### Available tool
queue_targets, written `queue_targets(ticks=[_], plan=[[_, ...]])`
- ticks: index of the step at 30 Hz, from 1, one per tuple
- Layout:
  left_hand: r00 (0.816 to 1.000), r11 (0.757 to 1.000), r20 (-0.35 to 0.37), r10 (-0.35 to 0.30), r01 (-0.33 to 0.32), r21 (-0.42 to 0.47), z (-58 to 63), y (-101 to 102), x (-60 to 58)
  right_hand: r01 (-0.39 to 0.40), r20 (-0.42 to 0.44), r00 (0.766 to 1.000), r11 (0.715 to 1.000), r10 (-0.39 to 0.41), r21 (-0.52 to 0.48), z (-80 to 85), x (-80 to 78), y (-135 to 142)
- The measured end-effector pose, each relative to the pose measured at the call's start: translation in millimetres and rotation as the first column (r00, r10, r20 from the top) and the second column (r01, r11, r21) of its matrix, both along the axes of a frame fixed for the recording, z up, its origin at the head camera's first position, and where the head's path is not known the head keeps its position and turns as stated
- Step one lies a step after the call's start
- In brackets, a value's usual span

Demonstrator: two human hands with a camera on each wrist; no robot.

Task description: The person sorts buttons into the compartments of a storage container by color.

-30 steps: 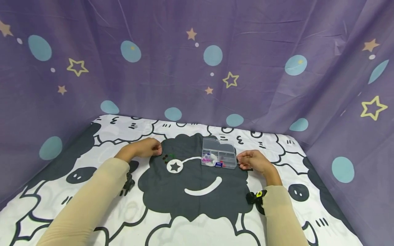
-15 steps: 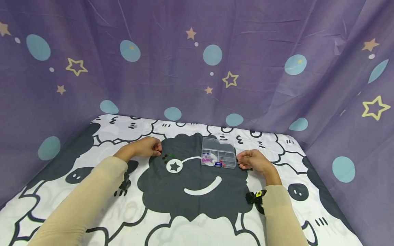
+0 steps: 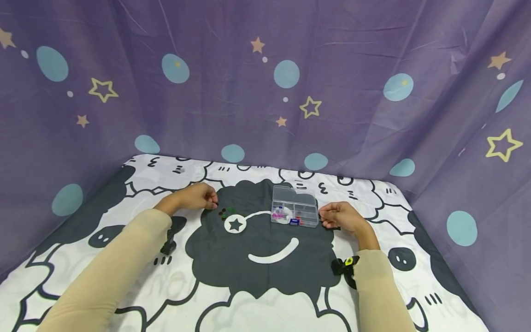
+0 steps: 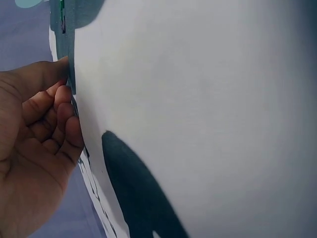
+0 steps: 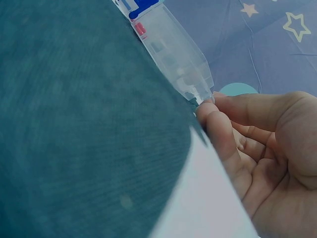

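My left hand (image 3: 197, 196) rests on the printed cloth at the left, fingers loosely curled, with nothing visible between them. Just right of it lie several tiny dark and green round pieces (image 3: 224, 213). A clear plastic compartment box (image 3: 306, 216) stands with its lid (image 3: 294, 195) tipped back. Small pink pieces (image 3: 278, 215) sit in its left part, with red bits and a blue piece (image 3: 294, 222) near the front. My right hand (image 3: 343, 216) rests beside the box's right end, fingers loosely bent. In the right wrist view its thumb and fingertips are right at the box's corner (image 5: 198, 91).
A cloth (image 3: 269, 267) with a dark grey sheep print covers the table. Behind it and at both sides hangs a purple curtain (image 3: 232, 110) with stars and blue ovals. Black wrist cameras (image 3: 340, 267) sit below the cuffs.
My left forearm has shifted slightly left, and the fingers of that hand have loosened a little. My right hand and the box have stayed where they were.
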State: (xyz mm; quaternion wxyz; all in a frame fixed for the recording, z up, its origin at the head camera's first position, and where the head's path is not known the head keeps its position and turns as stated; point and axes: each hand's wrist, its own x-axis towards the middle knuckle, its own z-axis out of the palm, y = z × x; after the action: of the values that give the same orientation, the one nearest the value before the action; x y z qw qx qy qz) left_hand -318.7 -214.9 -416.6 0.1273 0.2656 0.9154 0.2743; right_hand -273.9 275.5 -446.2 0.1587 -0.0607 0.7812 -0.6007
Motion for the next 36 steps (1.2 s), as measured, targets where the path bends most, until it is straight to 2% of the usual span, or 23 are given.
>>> queue_targets(ticks=[11,23,28,36], plan=[[1.000,0.999,0.026,0.003,-0.002,-0.039,1.8,1.5,-1.4,-0.006,0.003,1.000,1.000,0.006,0.007,-0.2,-0.3,0.0],[0.999,1.000,-0.044,-0.029,0.028,-0.012,0.7,4.4,-3.1,-0.001,0.002,1.000,1.000,0.001,0.004,-1.8,-1.0,1.3],[0.998,0.999,-0.040,-0.046,0.047,0.005,3.8,8.0,-2.5,0.000,0.001,1.000,1.000,0.000,0.004,-2.2,-1.0,1.9],[0.999,0.999,-0.021,-0.029,0.029,-0.017,2.5,7.4,-2.9,-0.001,-0.004,1.000,1.000,0.001,0.013,-0.3,-0.6,0.8]])
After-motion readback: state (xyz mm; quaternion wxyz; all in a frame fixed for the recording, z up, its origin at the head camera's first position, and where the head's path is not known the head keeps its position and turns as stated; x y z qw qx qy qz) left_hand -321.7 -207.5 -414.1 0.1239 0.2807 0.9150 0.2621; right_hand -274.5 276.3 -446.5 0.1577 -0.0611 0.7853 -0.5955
